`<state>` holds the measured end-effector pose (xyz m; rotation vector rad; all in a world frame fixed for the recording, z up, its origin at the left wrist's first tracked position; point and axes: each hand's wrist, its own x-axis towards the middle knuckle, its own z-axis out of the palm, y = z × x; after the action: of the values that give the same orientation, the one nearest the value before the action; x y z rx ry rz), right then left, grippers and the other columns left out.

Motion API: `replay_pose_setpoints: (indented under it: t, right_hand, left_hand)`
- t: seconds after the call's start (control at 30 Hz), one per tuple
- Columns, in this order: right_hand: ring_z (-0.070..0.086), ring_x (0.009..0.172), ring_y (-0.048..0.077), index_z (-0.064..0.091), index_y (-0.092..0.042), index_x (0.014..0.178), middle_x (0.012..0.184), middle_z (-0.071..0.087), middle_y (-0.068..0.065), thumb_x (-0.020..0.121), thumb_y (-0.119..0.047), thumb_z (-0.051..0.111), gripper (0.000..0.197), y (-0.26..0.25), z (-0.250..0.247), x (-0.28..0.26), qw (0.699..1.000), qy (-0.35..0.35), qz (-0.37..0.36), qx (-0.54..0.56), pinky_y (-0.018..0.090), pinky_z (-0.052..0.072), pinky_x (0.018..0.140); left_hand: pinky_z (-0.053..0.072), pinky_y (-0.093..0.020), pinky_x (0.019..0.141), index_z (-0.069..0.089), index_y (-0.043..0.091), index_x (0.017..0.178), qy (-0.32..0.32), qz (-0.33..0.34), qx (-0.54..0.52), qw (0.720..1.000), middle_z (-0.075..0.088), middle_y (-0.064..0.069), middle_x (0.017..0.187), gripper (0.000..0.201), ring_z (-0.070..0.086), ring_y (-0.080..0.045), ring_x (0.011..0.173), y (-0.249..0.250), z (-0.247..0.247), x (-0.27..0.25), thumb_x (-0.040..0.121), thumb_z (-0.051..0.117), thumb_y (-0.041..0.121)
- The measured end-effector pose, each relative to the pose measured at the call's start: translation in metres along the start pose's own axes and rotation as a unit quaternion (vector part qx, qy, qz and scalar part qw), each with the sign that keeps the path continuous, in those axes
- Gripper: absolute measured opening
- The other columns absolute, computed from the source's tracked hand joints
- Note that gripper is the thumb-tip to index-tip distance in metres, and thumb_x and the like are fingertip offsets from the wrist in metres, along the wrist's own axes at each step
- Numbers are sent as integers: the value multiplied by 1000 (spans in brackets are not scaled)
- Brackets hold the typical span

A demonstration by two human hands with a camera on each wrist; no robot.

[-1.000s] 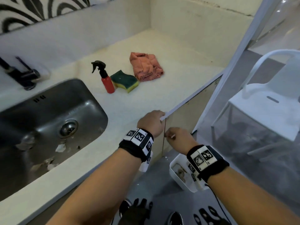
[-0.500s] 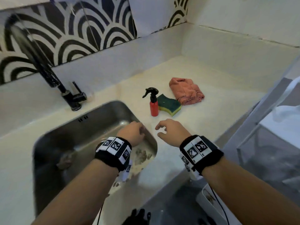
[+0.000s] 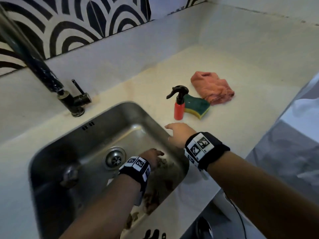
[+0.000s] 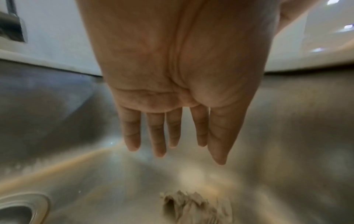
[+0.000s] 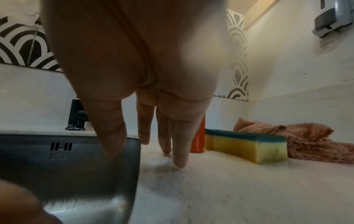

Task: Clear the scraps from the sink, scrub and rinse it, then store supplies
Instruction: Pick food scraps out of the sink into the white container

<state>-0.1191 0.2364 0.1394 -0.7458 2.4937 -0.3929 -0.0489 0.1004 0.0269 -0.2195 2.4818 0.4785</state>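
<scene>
The steel sink (image 3: 57,156) is set in the pale counter. Brown food scraps (image 3: 151,199) lie along its near right floor, and one clump (image 4: 191,207) shows in the left wrist view. My left hand (image 3: 151,156) (image 4: 172,145) is down inside the basin with straight fingers, just above the scraps, holding nothing. My right hand (image 3: 177,135) (image 5: 153,150) rests open at the sink's right rim, fingertips touching the counter. A red spray bottle (image 3: 178,107) (image 5: 198,139), a green and yellow sponge (image 3: 198,107) (image 5: 247,145) and a pink cloth (image 3: 214,90) (image 5: 306,141) sit on the counter beyond it.
A black faucet (image 3: 44,76) with its lever stands behind the sink. The drain strainer (image 3: 115,157) sits mid-basin, left of my left hand. The counter's front edge (image 3: 224,187) runs close under my right forearm. A wall dispenser (image 5: 329,19) hangs at the far right.
Both hands left the cupboard door edge below the counter. The left hand went down into the sink toward the scraps; the right hand settled on the counter at the sink rim.
</scene>
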Motion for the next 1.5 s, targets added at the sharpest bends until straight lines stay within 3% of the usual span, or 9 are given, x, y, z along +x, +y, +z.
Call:
replay_pose_setpoints:
  t: [0.23, 0.4, 0.6, 0.77, 0.97, 1.13, 1.27, 1.37, 1.5]
  right_hand:
    - [48, 126, 25, 45, -17, 138, 143, 45, 4, 92, -11, 51, 47, 9, 4, 8, 1000, 6, 1, -21, 31, 37, 105]
    - [50, 122, 27, 48, -15, 135, 136, 50, 6, 91, -6, 50, 45, 10, -1, 9, 1000, 0, -8, -12, 33, 39, 103]
    - [50, 122, 26, 51, -14, 131, 136, 50, 6, 92, -4, 49, 41, 10, 2, 12, 1000, 11, -14, -15, 33, 39, 103]
    - [50, 121, 26, 48, -15, 132, 135, 49, 6, 91, -2, 48, 43, 11, 3, 12, 1000, 6, -9, -3, 32, 40, 100]
    - [51, 120, 26, 48, -16, 132, 133, 50, 5, 90, -4, 52, 44, 13, 1, 15, 1000, -1, -6, 4, 32, 41, 101]
    - [50, 123, 27, 46, -14, 134, 138, 47, 6, 88, 0, 52, 48, 12, 2, 11, 1000, -2, -14, 0, 34, 41, 105]
    - [51, 120, 24, 47, -19, 133, 134, 51, 4, 87, -13, 59, 48, 17, 3, 0, 998, 6, -30, 53, 34, 42, 103]
    - [52, 116, 24, 41, -22, 138, 132, 50, 6, 82, -21, 67, 61, 16, 7, -15, 994, 0, -65, 88, 35, 44, 99]
    - [52, 111, 21, 42, -22, 136, 129, 49, 5, 80, -27, 70, 63, 10, 11, -35, 986, 44, -95, 127, 30, 44, 96]
  left_hand:
    - [37, -37, 108, 26, 33, 147, -56, -60, -17, 997, 19, -10, 155, 73, 38, -32, 136, -14, 43, 42, 84, 64, 29]
    - [46, -44, 93, 43, 33, 125, -45, -38, 23, 998, 39, -6, 122, 49, 44, -38, 117, -2, 63, 51, 78, 57, 37]
    - [46, -44, 90, 49, 26, 112, -42, -27, 5, 999, 36, -9, 114, 40, 48, -36, 105, 2, 75, 48, 77, 61, 39]
    - [45, -39, 90, 51, 18, 121, -71, -15, 11, 997, 41, -11, 118, 41, 53, -36, 107, 2, 75, 50, 83, 60, 30]
    - [47, -33, 84, 61, 15, 107, -111, -22, 1, 994, 63, -11, 113, 28, 60, -30, 102, 7, 64, 44, 82, 59, 28]
    - [51, -34, 68, 43, 13, 106, 32, -43, -152, 987, 66, -13, 99, 23, 62, -27, 78, 6, 33, 22, 88, 56, 18]
    - [60, -36, 62, 50, 11, 84, 128, -29, -306, 943, 66, -11, 87, 24, 69, -26, 73, 9, -9, -9, 76, 70, 2]
    - [57, -31, 58, 55, 10, 82, 180, 2, -361, 915, 67, -14, 87, 22, 65, -21, 61, 15, -34, -30, 75, 74, 3]
    - [51, -32, 64, 47, 15, 80, 245, 48, -410, 877, 63, -9, 80, 31, 62, -19, 66, 38, -54, -51, 75, 77, 7]
